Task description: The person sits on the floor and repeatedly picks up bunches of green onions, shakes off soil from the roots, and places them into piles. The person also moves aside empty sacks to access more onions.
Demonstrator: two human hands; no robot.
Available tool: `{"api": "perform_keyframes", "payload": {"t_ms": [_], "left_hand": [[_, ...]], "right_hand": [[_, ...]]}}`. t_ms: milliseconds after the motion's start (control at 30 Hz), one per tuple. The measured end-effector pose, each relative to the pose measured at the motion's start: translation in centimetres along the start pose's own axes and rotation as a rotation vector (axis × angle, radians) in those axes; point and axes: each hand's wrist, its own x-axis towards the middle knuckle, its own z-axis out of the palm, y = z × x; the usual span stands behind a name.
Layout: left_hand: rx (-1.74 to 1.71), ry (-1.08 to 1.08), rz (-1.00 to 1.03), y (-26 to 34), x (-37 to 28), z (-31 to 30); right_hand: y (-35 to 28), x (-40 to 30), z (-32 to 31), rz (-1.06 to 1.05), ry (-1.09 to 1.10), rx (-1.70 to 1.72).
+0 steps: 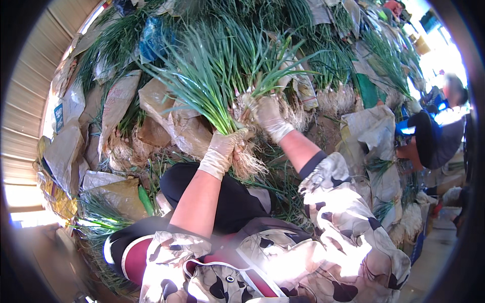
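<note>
My left hand (226, 148), in a pale thin glove, is closed around the lower stems of a bunch of green onions (206, 96). Their pale, stringy roots (248, 162) hang below the fist, and the leaves fan up and to the left. Slightly higher and to the right, my gloved right hand (269, 115) grips a few more green onion stems (261, 89) near the root end; its fingertips are partly hidden. Just beyond both hands stands a dense heap of green onions (242, 49), roots towards me.
Woven plastic sacks (178, 121) lie among the onions, with more sacks (369, 125) at right. Loose leaves (288, 200) litter the ground by my knees. At far right another person (439, 132) sits close by. A ribbed wall (28, 98) rises on the left.
</note>
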Motion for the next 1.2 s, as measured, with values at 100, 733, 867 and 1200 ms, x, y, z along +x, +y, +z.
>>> {"api": "perform_keyframes", "payload": {"t_ms": [100,733,867,1200], "left_hand": [[0.23,0.128,0.084,-0.1,1.4,-0.7],[-0.057,0.117,0.092,1.5,0.0,-2.2],[-0.281,0.009,-0.036,1.3,0.8,-2.9],[0.345,0.216,0.042,0.5,1.3,-0.1]], "right_hand": [[3.0,0.1,3.8,-0.228,0.08,-0.106],[2.3,-5.6,-0.5,0.506,-0.344,0.962],[-3.5,-5.3,1.6,0.23,-0.509,1.301],[2.2,-7.3,3.5,-0.11,0.055,-0.191]]}}
